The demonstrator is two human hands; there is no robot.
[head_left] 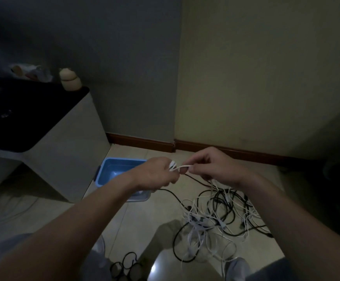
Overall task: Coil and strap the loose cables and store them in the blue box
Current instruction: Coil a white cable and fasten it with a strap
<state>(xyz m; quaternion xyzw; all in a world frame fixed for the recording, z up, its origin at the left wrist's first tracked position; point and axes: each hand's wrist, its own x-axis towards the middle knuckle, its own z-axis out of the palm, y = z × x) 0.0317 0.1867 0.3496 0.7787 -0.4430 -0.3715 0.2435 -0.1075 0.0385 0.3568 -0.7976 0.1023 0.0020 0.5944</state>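
While left hand (157,173) and right hand (215,169) pinch white cable (182,166), blue box (112,168) beyond, contents unclear

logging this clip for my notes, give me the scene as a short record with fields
left hand: grips the coiled part of a white cable
right hand: pinches the same cable's free strand
blue box: on the floor beyond the left forearm
cable tangle: black and white, loose on the floor
stage: held cable not yet boxed
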